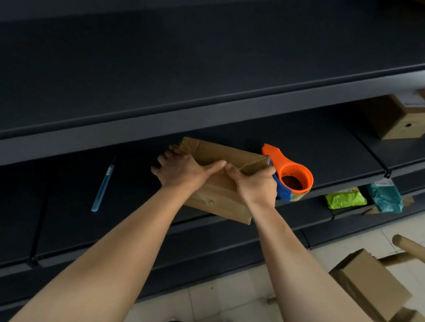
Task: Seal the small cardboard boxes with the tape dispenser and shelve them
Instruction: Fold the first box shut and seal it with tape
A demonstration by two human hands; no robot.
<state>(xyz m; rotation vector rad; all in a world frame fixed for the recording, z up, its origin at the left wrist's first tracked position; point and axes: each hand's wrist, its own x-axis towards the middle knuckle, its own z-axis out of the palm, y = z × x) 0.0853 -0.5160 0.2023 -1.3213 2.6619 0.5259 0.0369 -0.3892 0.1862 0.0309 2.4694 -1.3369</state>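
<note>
Box work at the dark shelf: small cardboard box lies flat on it, near the front edge. Left hand and right hand both clamp its top, thumbs nearly meeting over the middle seam and fingers wrapped down opposite sides. Orange tape dispenser sits just beside the right hand. Blue pen-like tool lies well left. More cardboard boxes sit lower right.

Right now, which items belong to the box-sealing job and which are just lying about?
Job: cardboard box, gripped by left hand and right hand; orange tape dispenser beside it; cardboard boxes on the chair.
Lying about: blue pen-like tool on the shelf; green packet; teal packet; brown box with a hole.
</note>
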